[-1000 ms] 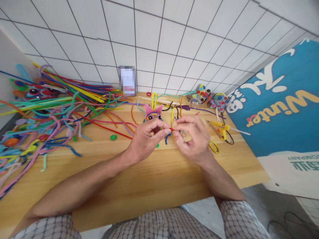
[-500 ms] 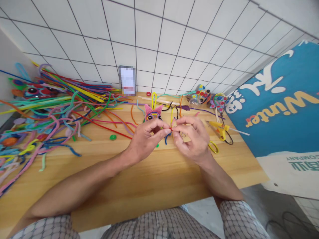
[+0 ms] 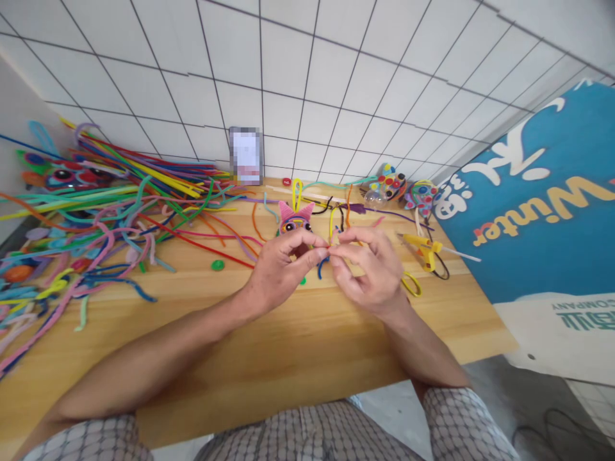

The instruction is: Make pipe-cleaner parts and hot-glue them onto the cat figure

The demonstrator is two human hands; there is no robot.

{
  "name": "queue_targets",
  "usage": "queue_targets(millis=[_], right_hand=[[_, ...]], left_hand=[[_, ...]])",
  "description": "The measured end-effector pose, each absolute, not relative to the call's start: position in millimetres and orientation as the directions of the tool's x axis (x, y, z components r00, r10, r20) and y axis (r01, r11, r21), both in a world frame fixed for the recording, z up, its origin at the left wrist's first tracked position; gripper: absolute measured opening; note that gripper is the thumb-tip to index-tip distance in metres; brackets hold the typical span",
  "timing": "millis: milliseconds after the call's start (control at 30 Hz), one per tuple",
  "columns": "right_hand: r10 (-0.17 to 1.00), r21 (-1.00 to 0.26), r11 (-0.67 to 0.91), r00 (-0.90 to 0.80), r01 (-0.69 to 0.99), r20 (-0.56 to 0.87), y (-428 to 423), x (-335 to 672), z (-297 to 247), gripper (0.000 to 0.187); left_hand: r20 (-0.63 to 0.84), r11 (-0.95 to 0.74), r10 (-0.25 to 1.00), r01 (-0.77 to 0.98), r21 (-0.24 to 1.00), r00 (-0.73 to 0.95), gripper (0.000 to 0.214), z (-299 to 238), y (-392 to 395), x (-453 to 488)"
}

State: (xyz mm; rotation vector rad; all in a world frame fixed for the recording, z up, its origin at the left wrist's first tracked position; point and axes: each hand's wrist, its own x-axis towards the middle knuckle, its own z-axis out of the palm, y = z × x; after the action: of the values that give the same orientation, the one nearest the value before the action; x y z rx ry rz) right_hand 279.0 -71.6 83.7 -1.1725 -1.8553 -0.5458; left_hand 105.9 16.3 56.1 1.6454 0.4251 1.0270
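My left hand (image 3: 288, 259) pinches a tiny piece of red pipe cleaner (image 3: 329, 247) between thumb and index finger; most of it is hidden by the fingertips. My right hand (image 3: 368, 266) meets it from the other side, its fingertips closed at the same red bit and its index finger lifted a little. Just behind my left hand sits a pink-eared pipe cleaner figure (image 3: 296, 218) with black eyes and a yellow loop on top. A short blue pipe cleaner (image 3: 323, 267) lies on the table beneath the fingertips.
Many loose pipe cleaners (image 3: 158, 179) are heaped on the left of the wooden table (image 3: 307, 358). A phone (image 3: 246, 155) leans on the tiled wall. At right are a yellow glue gun (image 3: 425, 248), yellow-handled scissors (image 3: 412, 283) and decorated figures (image 3: 419, 197). A green button (image 3: 218, 264) lies left.
My right index finger has lifted slightly away from the red piece, and the right fingers have shifted a little. My left hand stays in place with its pinch.
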Motion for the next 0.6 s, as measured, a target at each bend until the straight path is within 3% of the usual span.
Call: queue_targets(millis=[400,600], right_hand=[[0.590,-0.205,0.481,-0.142,0.853,0.795,-69.7,278.1,87.7,0.023],[0.658,-0.355,0.492,-0.072,0.795,0.750,-68.9,277.8,87.9,0.012]], left_hand=[[0.421,-0.378,0.714,-0.198,0.904,0.560,0.015,57.4,16.2,105.0],[0.496,-0.465,0.683,-0.205,0.861,0.536,0.012,59.0,15.5,106.0]])
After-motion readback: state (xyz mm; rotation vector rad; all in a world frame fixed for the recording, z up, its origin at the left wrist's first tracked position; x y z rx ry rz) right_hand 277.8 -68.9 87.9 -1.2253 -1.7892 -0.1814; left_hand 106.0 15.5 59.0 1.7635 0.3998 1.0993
